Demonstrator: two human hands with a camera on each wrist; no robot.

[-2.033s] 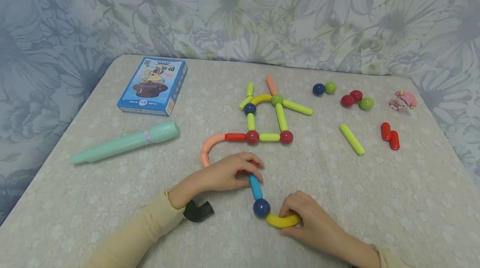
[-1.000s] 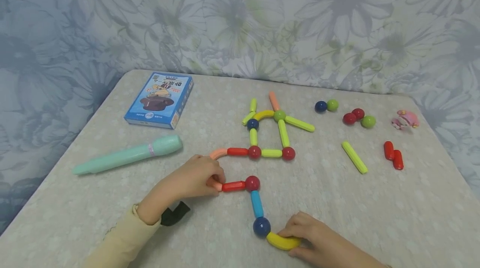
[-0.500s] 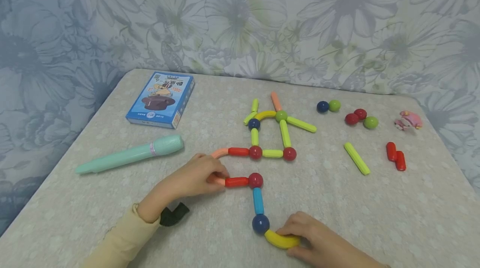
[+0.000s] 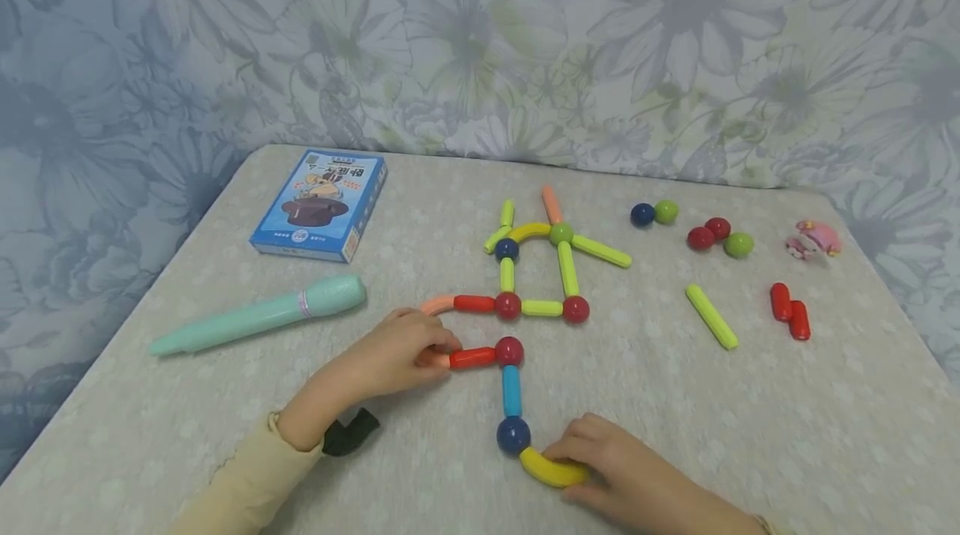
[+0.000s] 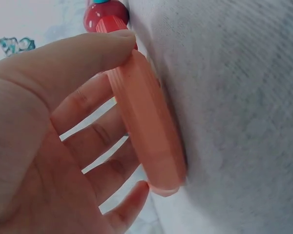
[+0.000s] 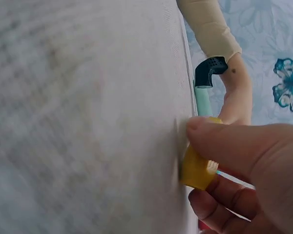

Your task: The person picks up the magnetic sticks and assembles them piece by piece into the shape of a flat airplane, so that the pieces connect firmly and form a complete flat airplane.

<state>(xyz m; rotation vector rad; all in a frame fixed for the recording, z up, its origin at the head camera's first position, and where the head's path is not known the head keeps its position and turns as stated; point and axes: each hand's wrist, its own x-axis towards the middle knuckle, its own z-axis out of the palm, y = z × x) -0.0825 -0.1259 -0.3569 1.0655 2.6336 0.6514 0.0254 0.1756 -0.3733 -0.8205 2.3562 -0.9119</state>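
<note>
My left hand [image 4: 397, 352] holds an orange curved magnetic stick [image 5: 146, 122] between thumb and fingers; the hand hides most of it in the head view. From that curve a red stick [image 4: 472, 358] runs to a red ball [image 4: 509, 351], then a blue stick [image 4: 512, 391] and a dark blue ball [image 4: 513, 435]. A yellow curved magnetic stick [image 4: 553, 468] meets this ball, and my right hand [image 4: 626, 468] pinches its other end. The curve's upper end joins another red stick [image 4: 475, 303], attached to a closed shape of green sticks [image 4: 542, 308] and balls.
A blue box [image 4: 318, 206] and a mint-green pen-shaped case [image 4: 258, 316] lie at left. To the right are a loose green stick [image 4: 711, 317], two red sticks [image 4: 781, 302], several balls [image 4: 701, 238] and a pink figurine [image 4: 813, 240]. A floral backdrop rises behind the table.
My left hand has gone from the lower red ball leftward to the orange curve. The lower chain has swung up closer to the green shape, my right hand moving slightly with the yellow stick.
</note>
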